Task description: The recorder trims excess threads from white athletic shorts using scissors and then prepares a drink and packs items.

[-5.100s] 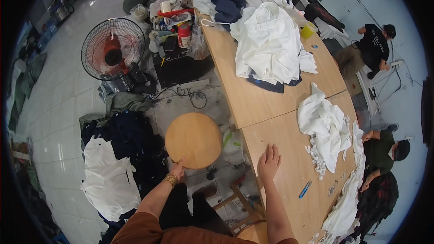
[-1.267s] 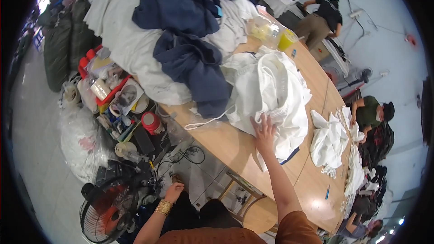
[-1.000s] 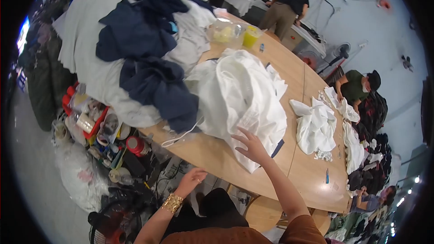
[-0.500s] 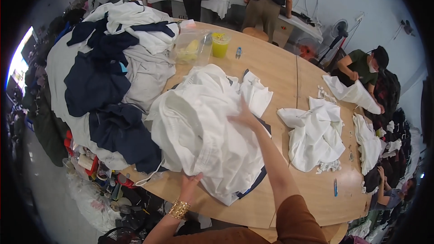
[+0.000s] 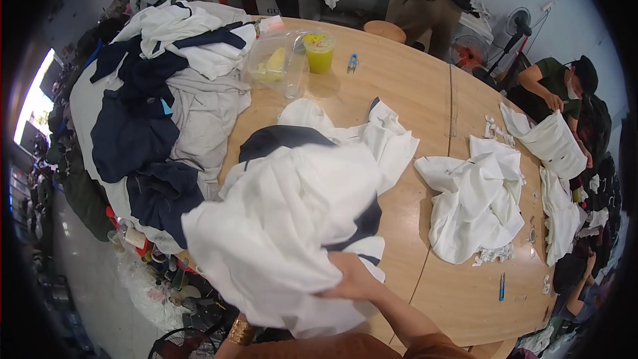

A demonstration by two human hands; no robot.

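Note:
A bulky white garment [image 5: 279, 226] is bunched up over the near edge of the table, pulled in close to my body. My right hand [image 5: 352, 278] grips its right side, the fingers partly buried in folds. Of my left hand, only the wrist with a gold bracelet [image 5: 240, 330] shows; its fingers are hidden behind the cloth. Beneath and beyond the bunched cloth lies a navy and white garment [image 5: 282, 138], with a white piece [image 5: 391, 139] reaching out to the right.
A heap of navy, grey and white clothes [image 5: 136, 126] fills the left side. Further back stand a plastic bag [image 5: 269, 70], a yellow-green drink cup [image 5: 319, 56] and small blue thread snips [image 5: 352, 62]. A white cloth pile [image 5: 475, 199] and a blue tool [image 5: 502, 287] lie right; a co-worker [image 5: 553, 90] handles white cloth.
The white garment has come toward me and to the left, uncovering more navy and white cloth. My right hand has moved nearer; my left hand has gone behind the garment.

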